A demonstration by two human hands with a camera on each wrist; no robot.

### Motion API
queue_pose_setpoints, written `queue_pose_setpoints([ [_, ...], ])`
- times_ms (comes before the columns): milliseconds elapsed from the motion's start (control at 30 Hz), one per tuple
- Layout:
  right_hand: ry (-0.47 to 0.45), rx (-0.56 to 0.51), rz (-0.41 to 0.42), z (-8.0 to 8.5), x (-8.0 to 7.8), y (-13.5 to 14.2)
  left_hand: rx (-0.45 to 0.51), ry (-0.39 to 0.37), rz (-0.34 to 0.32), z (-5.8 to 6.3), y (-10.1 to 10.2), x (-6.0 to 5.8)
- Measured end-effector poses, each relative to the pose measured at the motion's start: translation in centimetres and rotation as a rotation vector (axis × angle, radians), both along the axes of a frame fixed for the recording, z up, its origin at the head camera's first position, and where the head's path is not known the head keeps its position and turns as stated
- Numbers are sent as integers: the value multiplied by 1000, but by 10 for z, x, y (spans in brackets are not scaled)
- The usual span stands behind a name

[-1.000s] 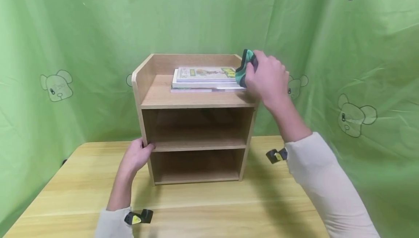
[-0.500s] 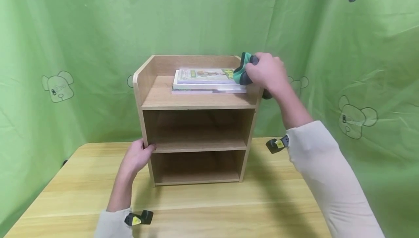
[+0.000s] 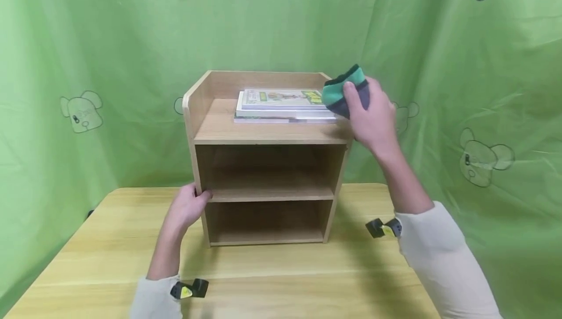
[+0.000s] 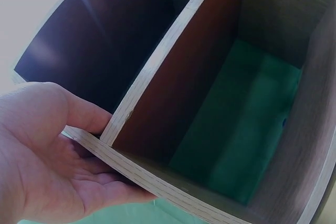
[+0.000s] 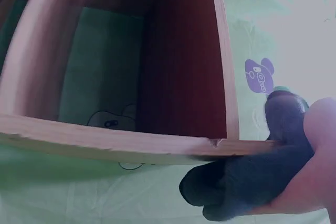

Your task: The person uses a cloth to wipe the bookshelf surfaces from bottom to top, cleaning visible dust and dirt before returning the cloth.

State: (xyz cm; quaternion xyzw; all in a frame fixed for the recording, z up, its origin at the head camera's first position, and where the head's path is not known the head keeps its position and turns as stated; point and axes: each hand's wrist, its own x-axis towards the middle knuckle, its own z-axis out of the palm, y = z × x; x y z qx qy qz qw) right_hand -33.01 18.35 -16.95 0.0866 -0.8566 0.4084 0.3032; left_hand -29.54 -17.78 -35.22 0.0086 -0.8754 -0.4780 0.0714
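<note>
A small wooden shelf unit (image 3: 268, 196) stands on the table. My left hand (image 3: 186, 208) grips its left side panel; in the left wrist view the thumb lies inside against the middle board (image 4: 142, 85) and the fingers (image 4: 113, 192) are outside. My right hand (image 3: 373, 114) holds a teal and dark grey cloth (image 3: 335, 94) at the top of the right side panel. From the right wrist, the dark side of the cloth (image 5: 252, 182) appears bunched over the panel's edge (image 5: 131, 142). A stack of books (image 3: 281, 107) lies on the top board, partly behind the cloth.
The light wooden table (image 3: 272, 280) extends in front of the unit and to both sides. A green curtain (image 3: 145, 31) with animal drawings hangs behind and around it. Low walls border the top board at the left, back and right.
My right hand has drawn slightly back and right with the cloth and turned, so more of the cloth's face shows. The left hand keeps its hold on the panel. The head view has shifted a little.
</note>
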Motion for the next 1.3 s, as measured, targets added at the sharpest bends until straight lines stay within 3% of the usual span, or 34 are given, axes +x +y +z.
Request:
queue_pose_setpoints([
  [267,52,-89,68,-37,10,12,19,9,4,-3,3,-1],
  [567,139,-190,53,-87,9,15,50,-9,-7,-5,4,1],
  [767,114,-106,39,-120,10,22,38,3,4,-1,3,0],
  [1100,89,28,70,-194,13,30,17,13,11,0,3,0],
  [1300,50,124,80,-224,17,36,13,7,14,-1,4,1],
])
